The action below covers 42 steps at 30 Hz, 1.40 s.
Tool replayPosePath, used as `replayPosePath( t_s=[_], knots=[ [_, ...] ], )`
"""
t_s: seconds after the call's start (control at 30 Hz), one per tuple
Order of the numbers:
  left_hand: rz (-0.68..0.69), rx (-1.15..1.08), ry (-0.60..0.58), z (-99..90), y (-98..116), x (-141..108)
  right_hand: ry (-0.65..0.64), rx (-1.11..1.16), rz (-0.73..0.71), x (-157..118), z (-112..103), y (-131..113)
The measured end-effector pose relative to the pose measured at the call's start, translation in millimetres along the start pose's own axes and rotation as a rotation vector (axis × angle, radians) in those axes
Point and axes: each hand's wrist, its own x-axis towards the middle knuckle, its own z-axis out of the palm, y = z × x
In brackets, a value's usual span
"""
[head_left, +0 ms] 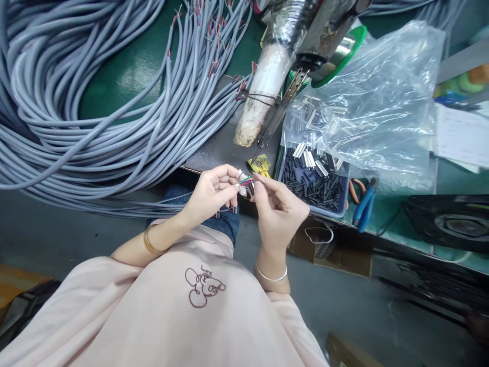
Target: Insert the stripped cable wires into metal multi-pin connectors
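Observation:
My left hand (pixel 217 187) pinches the end of a grey cable, where thin coloured wires (pixel 246 181) fan out between the fingertips. Facing it, my right hand (pixel 278 204) is closed with thumb and forefinger at the tips of those wires. Something small and dark sits there, largely hidden by the fingers. The two hands almost touch, above my lap at the table edge. Beneath the left hand, more grey cables (pixel 160 206) run across my lap, and small black connectors (pixel 225 211) show at their ends.
A large bundle of grey cables (pixel 126 132) covers the table's left. Ahead stand a wrapped white tube (pixel 256 92) and a solder spool (pixel 346 56). Rightward are a blue tray (pixel 328 210) of black sleeves and pin strips, a plastic bag (pixel 393 102), blue-handled pliers (pixel 364 206) and a black fan (pixel 451 221).

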Motion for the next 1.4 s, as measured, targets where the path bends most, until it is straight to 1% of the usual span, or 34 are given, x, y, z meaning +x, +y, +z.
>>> replayPosePath(
  t_s=[0.1,0.2,0.33,0.4,0.47,0.53,0.57,0.6,0.63,0.67,0.77,0.8,0.83,0.87,0.93,0.97,1.03,1.1,1.17,1.23,1.3,1.4],
  knots=[
    [0.002,-0.033,0.001,-1.6,-3,0,0.007,-0.081,-0.094,-5,-1,3],
    [0.003,-0.066,0.008,-3.5,-6,1,-0.025,-0.186,-0.199,-8,-2,4],
    [0.006,-0.102,-0.011,-7.1,-8,2,-0.060,-0.372,-0.454,-6,-3,3],
    [-0.013,-0.125,-0.012,-8.7,-7,3,-0.096,-0.405,-0.548,-5,-3,3],
    [-0.049,-0.156,0.007,-9.6,-4,3,-0.177,-0.377,-0.583,-5,-3,3],
    [-0.083,-0.178,0.024,-9.4,-2,3,-0.264,-0.316,-0.573,-7,-4,4],
    [-0.093,-0.182,0.024,-8.9,0,3,-0.283,-0.277,-0.553,-8,-5,4],
    [-0.096,-0.180,0.019,-8.2,0,3,-0.273,-0.231,-0.526,-10,-6,4],
    [-0.093,-0.174,0.009,-7.5,1,3,-0.227,-0.173,-0.492,-11,-7,5],
    [-0.086,-0.167,-0.002,-7.0,1,3,-0.139,-0.103,-0.456,-12,-7,5],
    [-0.071,-0.164,-0.028,-7.5,1,3,0.202,0.091,-0.374,-9,-8,6],
    [-0.076,-0.176,-0.043,-8.6,1,3,0.291,0.119,-0.353,-7,-8,7],
    [-0.084,-0.198,-0.066,-10.3,2,3,0.351,0.126,-0.334,-5,-7,8],
    [-0.090,-0.230,-0.100,-12.3,2,3,0.384,0.120,-0.316,-4,-6,10],
    [-0.082,-0.315,-0.186,-16.9,3,3,0.406,0.117,-0.302,-5,-4,13],
    [-0.069,-0.360,-0.221,-19.2,4,2,0.395,0.133,-0.313,-7,-3,15],
    [-0.048,-0.412,-0.253,-23.0,4,1,0.318,0.189,-0.354,-15,-1,18],
    [-0.044,-0.399,-0.237,-25.3,2,0,0.217,0.233,-0.398,-23,0,20],
    [-0.051,-0.345,-0.212,-26.2,0,-1,0.131,0.221,-0.446,-28,1,19],
    [-0.051,-0.298,-0.205,-26.1,-1,-2,0.077,0.155,-0.501,-30,2,15],
    [-0.040,-0.295,-0.220,-25.3,0,-2,0.046,0.058,-0.553,-28,3,10],
    [-0.035,-0.351,-0.251,-23.1,1,-2,0.060,-0.085,-0.571,-23,6,5]
  ],
)
